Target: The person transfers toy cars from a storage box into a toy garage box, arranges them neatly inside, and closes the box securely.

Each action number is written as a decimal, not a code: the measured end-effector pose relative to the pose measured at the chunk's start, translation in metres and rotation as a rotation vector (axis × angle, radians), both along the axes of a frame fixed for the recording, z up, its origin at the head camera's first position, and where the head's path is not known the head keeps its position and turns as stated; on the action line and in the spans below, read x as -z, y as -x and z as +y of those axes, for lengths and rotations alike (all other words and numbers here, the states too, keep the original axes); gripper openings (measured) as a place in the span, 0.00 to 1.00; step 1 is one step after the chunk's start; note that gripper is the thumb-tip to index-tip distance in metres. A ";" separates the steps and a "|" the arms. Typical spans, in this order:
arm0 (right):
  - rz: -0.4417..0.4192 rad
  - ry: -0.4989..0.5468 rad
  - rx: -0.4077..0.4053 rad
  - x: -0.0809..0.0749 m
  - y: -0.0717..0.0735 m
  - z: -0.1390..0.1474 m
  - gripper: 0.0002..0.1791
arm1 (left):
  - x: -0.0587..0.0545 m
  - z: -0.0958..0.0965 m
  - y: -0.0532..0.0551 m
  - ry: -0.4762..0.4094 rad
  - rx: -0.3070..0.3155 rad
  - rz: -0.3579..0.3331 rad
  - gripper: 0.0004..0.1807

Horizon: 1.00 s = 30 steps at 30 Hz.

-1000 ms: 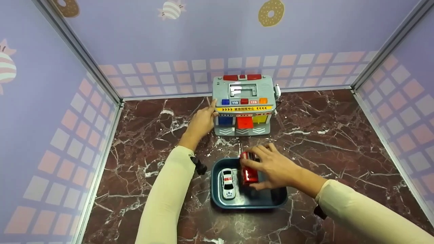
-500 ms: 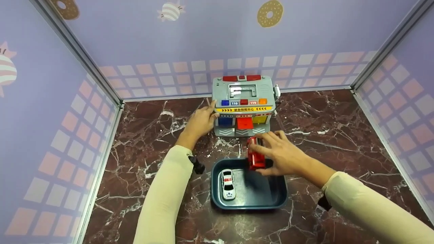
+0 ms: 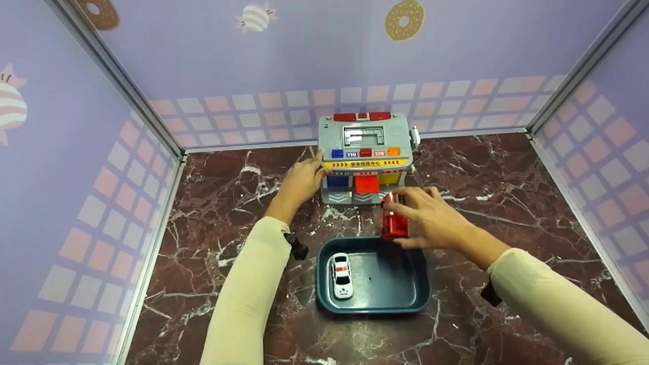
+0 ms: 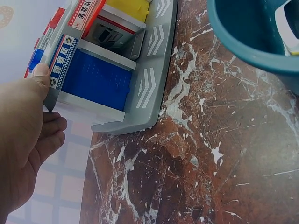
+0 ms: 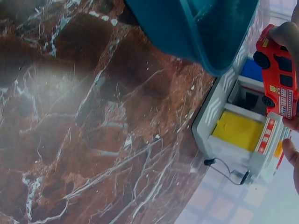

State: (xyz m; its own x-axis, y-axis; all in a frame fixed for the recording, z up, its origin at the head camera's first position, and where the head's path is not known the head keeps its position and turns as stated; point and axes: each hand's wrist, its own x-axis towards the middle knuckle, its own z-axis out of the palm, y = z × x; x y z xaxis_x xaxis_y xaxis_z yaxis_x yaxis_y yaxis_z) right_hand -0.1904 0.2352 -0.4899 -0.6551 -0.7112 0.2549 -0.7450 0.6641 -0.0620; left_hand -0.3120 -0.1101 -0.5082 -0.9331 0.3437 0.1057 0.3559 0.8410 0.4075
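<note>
At the back stands a grey toy rescue station (image 3: pixel 363 137) with blue, red and yellow garage doors. Its red middle door (image 3: pixel 366 184) is raised, with a dark bay visible behind it in the wrist views. My left hand (image 3: pixel 299 183) holds the station's left front roof corner, a finger by the blue button (image 4: pixel 35 59). In my right hand (image 3: pixel 431 218) a red toy car (image 3: pixel 394 223) is gripped by its sides, above the floor just in front of the station's right part. A white toy police car (image 3: pixel 342 276) lies in the dark teal tray (image 3: pixel 423 284).
The tray sits in front of the station on the dark red marbled surface (image 3: pixel 228 284). Purple panels (image 3: pixel 284 61) rise behind and on both sides. A small white piece on a cord (image 3: pixel 415 137) hangs at the station's right side.
My right hand has lifted the red car out of the tray and carried it forward and slightly right, toward the station. The left hand stays at the station's corner.
</note>
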 end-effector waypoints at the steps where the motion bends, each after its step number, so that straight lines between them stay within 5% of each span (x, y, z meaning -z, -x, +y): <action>1: -0.003 0.001 0.002 0.000 0.001 0.001 0.46 | 0.000 0.000 0.000 -0.002 -0.002 0.000 0.38; 30: -0.121 0.034 0.123 0.029 0.029 0.003 0.45 | 0.000 0.001 -0.004 -0.035 -0.004 0.030 0.38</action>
